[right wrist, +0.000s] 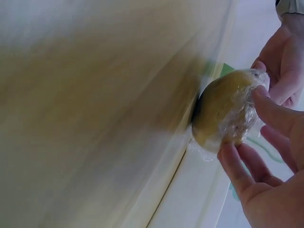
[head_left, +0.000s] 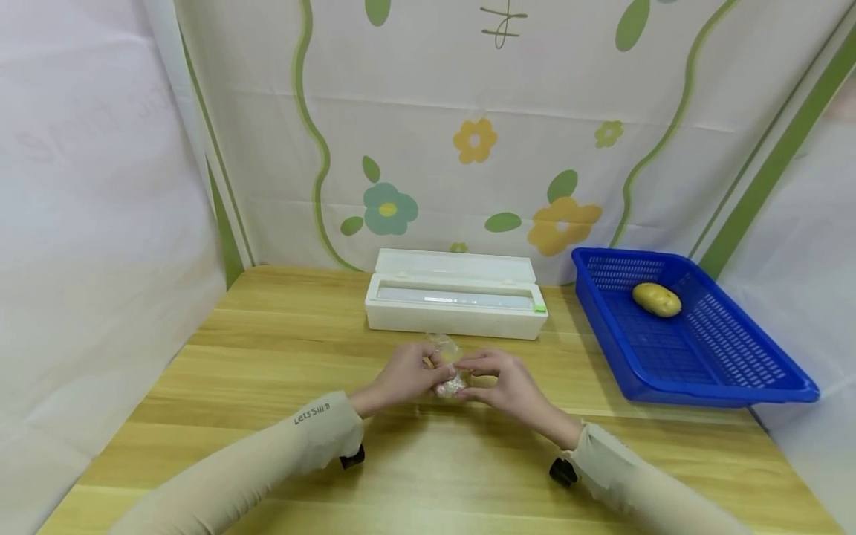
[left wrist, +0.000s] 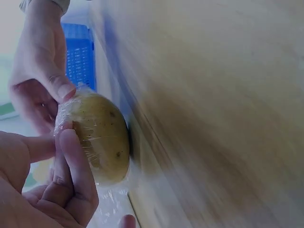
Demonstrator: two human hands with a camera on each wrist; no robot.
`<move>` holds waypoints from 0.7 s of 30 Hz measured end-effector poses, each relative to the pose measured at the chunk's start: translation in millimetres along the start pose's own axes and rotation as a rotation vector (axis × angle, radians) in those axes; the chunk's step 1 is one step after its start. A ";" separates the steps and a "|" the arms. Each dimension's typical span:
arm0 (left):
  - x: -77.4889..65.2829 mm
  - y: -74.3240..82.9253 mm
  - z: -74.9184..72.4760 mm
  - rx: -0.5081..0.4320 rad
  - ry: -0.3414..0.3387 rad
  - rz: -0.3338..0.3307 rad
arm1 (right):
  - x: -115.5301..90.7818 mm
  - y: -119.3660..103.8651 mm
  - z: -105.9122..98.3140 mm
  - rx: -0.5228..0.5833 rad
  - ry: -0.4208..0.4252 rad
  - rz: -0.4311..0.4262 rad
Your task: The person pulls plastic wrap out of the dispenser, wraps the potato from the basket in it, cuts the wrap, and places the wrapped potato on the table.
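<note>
A potato wrapped in clear cling film sits on the wooden table in front of the box. The film is bunched and wrinkled on its upper side, and a loose flap sticks out toward the box. My left hand pinches the gathered film on top, fingertips pressed against the potato. From the other side, my right hand holds the wrapped potato with thumb and fingers spread across it. In the head view the hands hide most of the potato.
Behind the hands stands a white cling film box, lid raised, a film roll inside and a green slider at its right end. At the right, a blue plastic basket holds another potato. A floral cloth hangs behind the table.
</note>
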State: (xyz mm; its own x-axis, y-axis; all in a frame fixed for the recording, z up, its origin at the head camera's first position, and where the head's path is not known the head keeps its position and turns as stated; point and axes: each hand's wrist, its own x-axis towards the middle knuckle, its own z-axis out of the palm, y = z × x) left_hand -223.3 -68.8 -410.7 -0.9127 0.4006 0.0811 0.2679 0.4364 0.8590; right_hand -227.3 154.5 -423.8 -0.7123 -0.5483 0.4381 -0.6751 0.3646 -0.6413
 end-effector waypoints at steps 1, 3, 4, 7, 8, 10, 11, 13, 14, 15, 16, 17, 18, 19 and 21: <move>0.4 -0.6 -0.6 0.013 0.004 -0.020 | -0.2 -0.1 -0.9 -0.041 0.005 -0.025; 1.0 -1.3 -2.5 0.040 0.007 -0.059 | -0.7 0.6 -2.2 -0.109 0.012 -0.059; 1.2 -1.5 -3.6 0.053 0.006 -0.076 | -0.9 0.6 -2.6 -0.124 0.011 -0.067; 1.5 -0.7 -6.1 0.072 -0.004 -0.116 | -1.3 1.4 -3.1 -0.125 0.007 -0.067; 1.6 -0.5 -6.5 0.078 -0.007 -0.122 | -1.5 1.8 -2.9 -0.119 0.005 -0.060; 1.7 0.1 -6.4 0.085 -0.011 -0.128 | -1.6 1.6 -2.5 -0.102 0.007 -0.042; 1.8 0.0 -6.0 0.086 -0.011 -0.128 | -1.6 1.7 -2.4 -0.097 0.011 -0.034; 1.5 0.3 -4.7 0.091 -0.015 -0.122 | -1.5 1.1 -2.2 -0.093 0.017 -0.018; 1.1 0.9 -4.0 0.089 -0.014 -0.116 | -1.1 0.1 -2.2 -0.094 0.017 -0.007; 0.7 1.4 -3.2 0.087 -0.014 -0.112 | -0.7 -1.1 -2.4 -0.099 0.015 0.008; 0.2 2.0 -2.4 0.088 -0.011 -0.111 | -0.2 -2.1 -2.5 -0.107 0.013 0.021; -0.1 2.4 -1.7 0.093 -0.009 -0.110 | 0.5 -3.5 -3.0 -0.114 0.009 0.034; -0.4 3.0 -1.2 0.098 -0.006 -0.106 | 1.1 -4.8 -3.5 -0.119 0.002 0.047; -0.5 3.4 -0.7 0.103 -0.002 -0.103 | 1.8 -6.4 -4.1 -0.121 -0.007 0.059; -0.1 3.4 0.1 0.113 0.002 -0.100 | 3.0 -7.6 -5.3 -0.133 -0.025 0.066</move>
State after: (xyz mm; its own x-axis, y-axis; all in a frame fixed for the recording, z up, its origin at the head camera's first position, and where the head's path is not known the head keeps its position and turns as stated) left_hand -222.2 -67.3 -407.8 -0.9373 0.3486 -0.0007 0.2086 0.5624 0.8002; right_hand -225.4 154.1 -414.3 -0.7519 -0.5380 0.3810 -0.6478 0.4958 -0.5784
